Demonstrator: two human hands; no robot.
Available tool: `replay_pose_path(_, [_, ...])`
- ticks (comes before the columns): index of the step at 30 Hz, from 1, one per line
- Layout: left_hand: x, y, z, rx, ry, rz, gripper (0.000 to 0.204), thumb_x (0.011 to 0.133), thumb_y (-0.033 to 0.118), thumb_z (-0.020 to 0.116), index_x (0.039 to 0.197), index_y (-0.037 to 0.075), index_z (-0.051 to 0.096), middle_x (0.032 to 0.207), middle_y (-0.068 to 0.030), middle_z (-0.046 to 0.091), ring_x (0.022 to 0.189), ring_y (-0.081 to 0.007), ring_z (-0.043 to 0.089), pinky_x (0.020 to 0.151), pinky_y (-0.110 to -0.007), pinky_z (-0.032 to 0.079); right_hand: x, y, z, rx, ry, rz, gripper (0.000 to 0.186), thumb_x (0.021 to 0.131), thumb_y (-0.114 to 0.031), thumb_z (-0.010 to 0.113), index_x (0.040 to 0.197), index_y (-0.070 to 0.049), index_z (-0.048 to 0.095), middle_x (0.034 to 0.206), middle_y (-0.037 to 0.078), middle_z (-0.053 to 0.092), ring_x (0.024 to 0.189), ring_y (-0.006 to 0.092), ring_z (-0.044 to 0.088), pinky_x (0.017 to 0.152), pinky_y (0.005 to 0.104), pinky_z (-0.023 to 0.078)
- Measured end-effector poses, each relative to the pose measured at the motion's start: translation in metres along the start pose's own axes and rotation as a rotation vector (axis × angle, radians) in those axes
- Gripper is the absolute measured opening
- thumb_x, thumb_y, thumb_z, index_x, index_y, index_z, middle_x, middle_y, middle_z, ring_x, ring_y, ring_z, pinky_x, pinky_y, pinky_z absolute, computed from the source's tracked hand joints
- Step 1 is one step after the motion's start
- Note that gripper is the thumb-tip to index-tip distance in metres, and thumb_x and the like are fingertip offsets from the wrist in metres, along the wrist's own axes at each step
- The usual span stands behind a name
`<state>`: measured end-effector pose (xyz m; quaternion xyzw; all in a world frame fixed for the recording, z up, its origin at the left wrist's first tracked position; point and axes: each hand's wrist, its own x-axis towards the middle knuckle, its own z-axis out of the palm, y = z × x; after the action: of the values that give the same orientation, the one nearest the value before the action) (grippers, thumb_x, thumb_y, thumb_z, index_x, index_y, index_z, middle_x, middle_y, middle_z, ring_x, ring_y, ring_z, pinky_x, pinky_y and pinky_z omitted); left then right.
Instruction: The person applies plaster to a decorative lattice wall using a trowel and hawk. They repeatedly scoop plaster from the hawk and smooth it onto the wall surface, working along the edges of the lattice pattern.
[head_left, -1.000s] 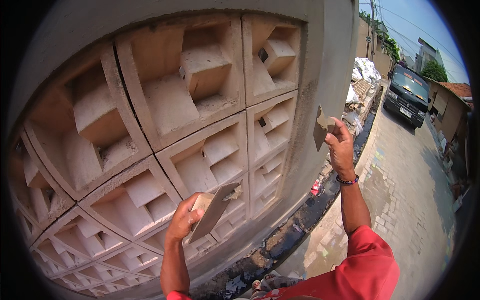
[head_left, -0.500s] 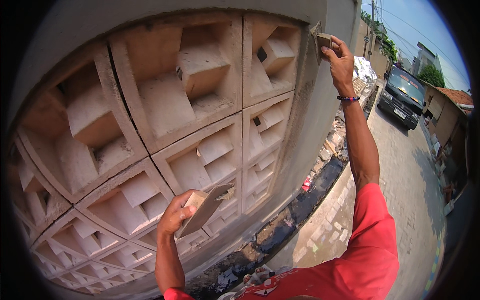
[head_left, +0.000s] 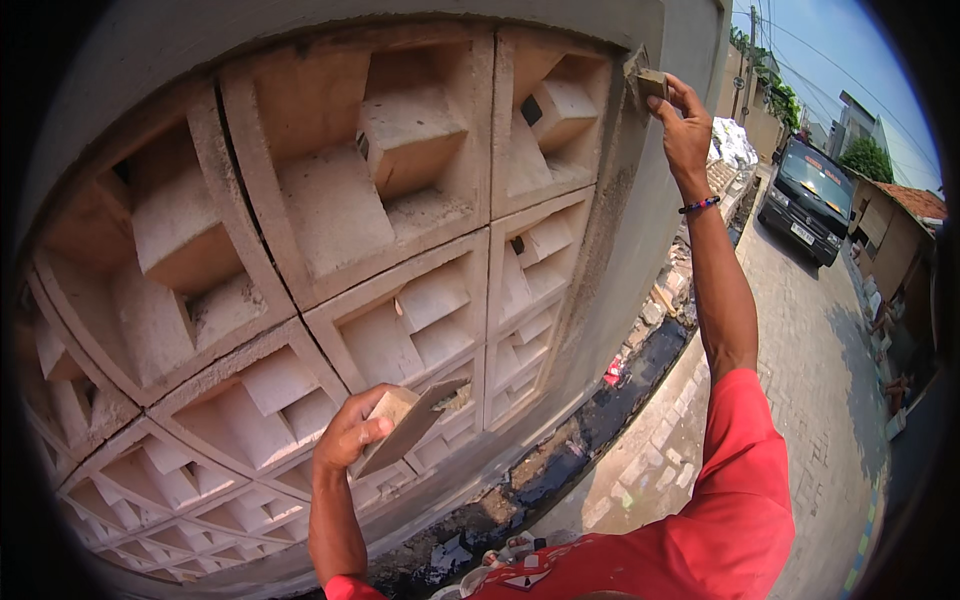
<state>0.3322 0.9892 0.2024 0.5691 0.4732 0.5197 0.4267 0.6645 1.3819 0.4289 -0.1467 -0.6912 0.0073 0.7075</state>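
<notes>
My left hand (head_left: 348, 432) is closed round the pale block handle of a flat grey plastering float (head_left: 412, 428), held tilted in front of the lower blocks. A little wet mortar (head_left: 458, 397) sits at the float's far end. High on the right, my right hand (head_left: 685, 135) grips a smaller plastering float (head_left: 652, 82) by its block handle. Its thin blade lies against the grey plaster edge (head_left: 612, 165) beside the top right ventilation block (head_left: 553, 110). The blade's wall side is hidden.
Hollow cream ventilation blocks (head_left: 400, 260) fill the wall opening, edged by grey plaster. Below runs a dark, wet drainage ditch (head_left: 570, 440) with rubble (head_left: 655, 305) alongside. A paved lane (head_left: 800, 400) lies to the right, with a dark van (head_left: 808, 200) farther up it.
My right hand and its float have shifted very slightly, still at the plaster edge. The view has moved a little; my left hand keeps its float in nearly the same place.
</notes>
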Motion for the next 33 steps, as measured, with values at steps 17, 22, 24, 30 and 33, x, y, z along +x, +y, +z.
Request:
replay_pose_path(17, [-0.001, 0.004, 0.003, -0.026, 0.049, -0.016, 0.066, 0.068, 0.052, 0.064, 0.103, -0.004, 0.059, 0.088, -0.0051, 0.060, 0.080, -0.0138, 0.054, 0.071, -0.025, 0.040, -0.044, -0.060, -0.015, -0.542, 0.116, -0.181, 0.041, 0.080, -0.010, 0.066, 0.118, -0.006, 0.055, 0.097, 0.013, 0.065, 0.081, 0.0240, 0.067, 0.070, 0.0333, 0.053])
replay_pose_path(22, [0.001, 0.003, 0.001, -0.031, -0.007, 0.019, 0.065, 0.069, 0.050, 0.065, 0.104, -0.004, 0.059, 0.089, -0.0052, 0.059, 0.082, -0.0138, 0.054, 0.072, -0.026, 0.040, -0.042, -0.082, -0.011, -0.780, -0.043, -0.344, 0.045, 0.076, -0.013, 0.064, 0.120, -0.012, 0.054, 0.086, 0.012, 0.058, 0.075, 0.0293, 0.063, 0.065, 0.0390, 0.053])
replay_pose_path(24, [0.002, 0.003, 0.000, -0.031, -0.025, 0.034, 0.064, 0.069, 0.049, 0.065, 0.105, -0.004, 0.058, 0.090, -0.0051, 0.059, 0.083, -0.0139, 0.054, 0.073, -0.026, 0.040, -0.036, -0.087, -0.004, -0.843, -0.065, -0.326, 0.043, 0.076, -0.015, 0.064, 0.118, -0.013, 0.054, 0.087, 0.012, 0.058, 0.075, 0.0310, 0.062, 0.065, 0.0399, 0.052])
replay_pose_path(30, [-0.001, -0.005, -0.008, -0.026, -0.106, 0.082, 0.055, 0.079, 0.039, 0.062, 0.113, -0.003, 0.055, 0.094, -0.0070, 0.059, 0.088, -0.0149, 0.054, 0.080, -0.028, 0.042, -0.026, -0.093, 0.021, -0.922, -0.145, -0.290, 0.037, 0.077, -0.017, 0.062, 0.112, -0.010, 0.051, 0.081, 0.014, 0.058, 0.073, 0.0352, 0.062, 0.062, 0.0445, 0.051])
replay_pose_path(33, [0.001, -0.004, -0.009, -0.031, -0.142, 0.103, 0.054, 0.079, 0.038, 0.062, 0.112, -0.003, 0.055, 0.093, -0.0070, 0.059, 0.088, -0.0147, 0.054, 0.080, -0.027, 0.042, -0.018, -0.089, 0.032, -0.950, -0.153, -0.272, 0.036, 0.077, -0.018, 0.060, 0.111, -0.009, 0.052, 0.081, 0.017, 0.061, 0.073, 0.0374, 0.063, 0.064, 0.0469, 0.051])
